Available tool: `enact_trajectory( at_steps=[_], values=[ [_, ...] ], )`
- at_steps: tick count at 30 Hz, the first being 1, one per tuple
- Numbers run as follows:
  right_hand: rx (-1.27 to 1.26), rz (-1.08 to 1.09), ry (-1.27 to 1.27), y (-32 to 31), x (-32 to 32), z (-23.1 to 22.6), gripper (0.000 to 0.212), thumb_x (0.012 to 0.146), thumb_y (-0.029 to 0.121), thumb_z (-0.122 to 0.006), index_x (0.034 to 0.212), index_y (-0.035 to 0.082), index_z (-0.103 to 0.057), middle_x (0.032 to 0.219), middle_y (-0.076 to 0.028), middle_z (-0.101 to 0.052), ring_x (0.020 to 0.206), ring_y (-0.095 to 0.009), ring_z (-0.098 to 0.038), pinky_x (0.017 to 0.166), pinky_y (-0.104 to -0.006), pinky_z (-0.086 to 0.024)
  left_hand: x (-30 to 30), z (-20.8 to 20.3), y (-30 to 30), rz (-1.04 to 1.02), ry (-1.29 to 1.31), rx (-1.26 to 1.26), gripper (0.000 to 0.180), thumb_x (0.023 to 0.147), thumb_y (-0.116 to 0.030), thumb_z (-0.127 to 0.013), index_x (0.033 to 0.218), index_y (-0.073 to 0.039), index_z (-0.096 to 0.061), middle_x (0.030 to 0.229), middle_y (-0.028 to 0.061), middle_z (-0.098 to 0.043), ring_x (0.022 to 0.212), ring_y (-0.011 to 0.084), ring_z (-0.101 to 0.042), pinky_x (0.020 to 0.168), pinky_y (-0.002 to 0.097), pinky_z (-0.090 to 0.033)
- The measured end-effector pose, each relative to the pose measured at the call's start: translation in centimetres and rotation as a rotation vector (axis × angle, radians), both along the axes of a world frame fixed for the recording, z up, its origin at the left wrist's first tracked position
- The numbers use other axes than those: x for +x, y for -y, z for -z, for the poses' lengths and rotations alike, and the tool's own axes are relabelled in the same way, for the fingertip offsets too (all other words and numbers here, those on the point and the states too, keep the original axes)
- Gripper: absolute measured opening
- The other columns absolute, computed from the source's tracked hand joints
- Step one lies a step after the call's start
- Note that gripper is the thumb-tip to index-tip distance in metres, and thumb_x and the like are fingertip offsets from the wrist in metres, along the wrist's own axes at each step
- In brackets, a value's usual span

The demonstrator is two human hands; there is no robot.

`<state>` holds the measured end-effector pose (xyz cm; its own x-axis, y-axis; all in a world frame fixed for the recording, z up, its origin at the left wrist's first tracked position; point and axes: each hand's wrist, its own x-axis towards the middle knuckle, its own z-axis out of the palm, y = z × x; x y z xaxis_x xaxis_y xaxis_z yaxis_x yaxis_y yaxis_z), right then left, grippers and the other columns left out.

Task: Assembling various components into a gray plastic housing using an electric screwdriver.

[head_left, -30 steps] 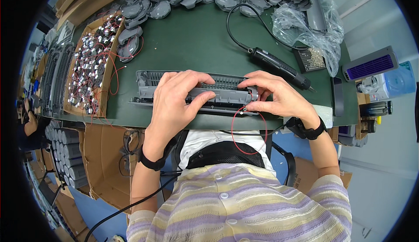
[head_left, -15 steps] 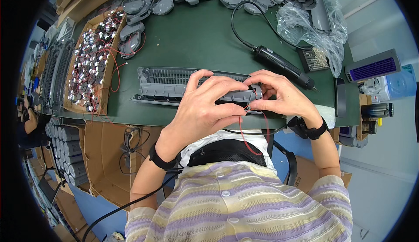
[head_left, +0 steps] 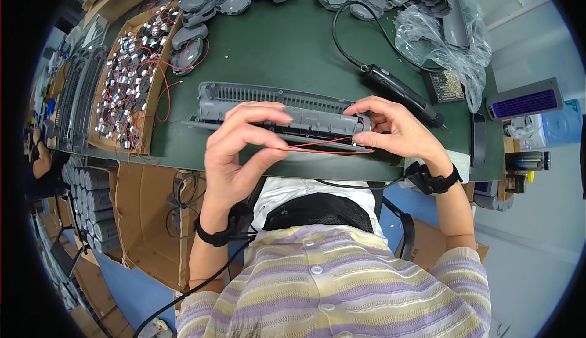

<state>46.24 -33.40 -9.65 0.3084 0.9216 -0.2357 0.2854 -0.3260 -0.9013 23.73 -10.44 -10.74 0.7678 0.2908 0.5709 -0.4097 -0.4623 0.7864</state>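
A long grey plastic housing (head_left: 268, 117) with a slotted grille lies lengthwise on the table before me, its near side lined by a dark strip. My left hand (head_left: 239, 146) pinches a thin red wire (head_left: 326, 151) between thumb and forefinger, the other fingers spread above the housing. The wire runs taut to the right along the housing's near edge. My right hand (head_left: 400, 132) grips the housing's right end, thumb in front and fingers behind. Its fingers partly hide the small parts and wire ends there.
A black electric screwdriver (head_left: 403, 94) with a cable lies behind my right hand, beside a box of screws (head_left: 448, 86) and a plastic bag (head_left: 421, 36). At left stands a cardboard tray (head_left: 149, 103) of wired small parts. Grey shell pieces (head_left: 235, 0) line the back.
My left hand has drawn back leftward from the housing's right end, pulling the red wire from a hanging loop into a straight line. The right hand stays at that end.
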Motion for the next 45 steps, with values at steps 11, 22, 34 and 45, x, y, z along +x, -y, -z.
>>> enact_trajectory(
  at_steps=[11,22,34,45],
  values=[
    [-0.068,0.051,-0.080,-0.7,-0.5,-0.3,0.044,0.093,0.015,-0.081,0.131,0.002,-0.062,0.085,0.002,-0.065,0.074,-0.002,-0.057,0.065,-0.0210,-0.045,-0.6,-3.4,3.3,0.324,-0.151,0.217,0.011,0.087,-0.025,-0.082,0.090,-0.017,-0.075,0.088,-0.0037,-0.072,0.090,0.0160,-0.069,0.109,0.0471,-0.038],
    [0.001,0.105,-0.071,-1.1,-0.4,1.1,0.046,0.090,0.027,-0.085,0.125,0.005,-0.066,0.070,0.004,-0.059,0.062,-0.002,-0.050,0.056,-0.0224,-0.036,2.1,-4.9,8.8,0.837,0.069,-0.036,0.006,0.097,-0.020,-0.074,0.099,-0.015,-0.072,0.092,-0.0050,-0.066,0.086,0.0171,-0.063,0.106,0.0468,-0.040],
    [-0.008,0.174,-0.110,-1.0,-1.2,1.2,0.035,0.089,0.012,-0.083,0.115,0.003,-0.061,0.085,0.002,-0.064,0.073,-0.002,-0.060,0.063,-0.0205,-0.045,-4.8,-1.6,-5.6,-0.352,-0.037,-0.297,0.003,0.104,-0.005,-0.060,0.104,-0.002,-0.059,0.110,0.0177,-0.077,0.117,0.0233,-0.069,0.103,0.0395,-0.052],
    [0.020,0.167,-0.110,-1.4,-1.0,1.1,0.034,0.088,0.007,-0.083,0.114,0.003,-0.062,0.086,0.003,-0.063,0.073,-0.002,-0.059,0.066,-0.0201,-0.048,-4.8,1.8,-10.4,-0.498,-0.356,-0.380,0.009,0.099,-0.004,-0.068,0.102,0.002,-0.063,0.096,0.0098,-0.076,0.088,0.0125,-0.071,0.084,0.0279,-0.057]
  ],
)
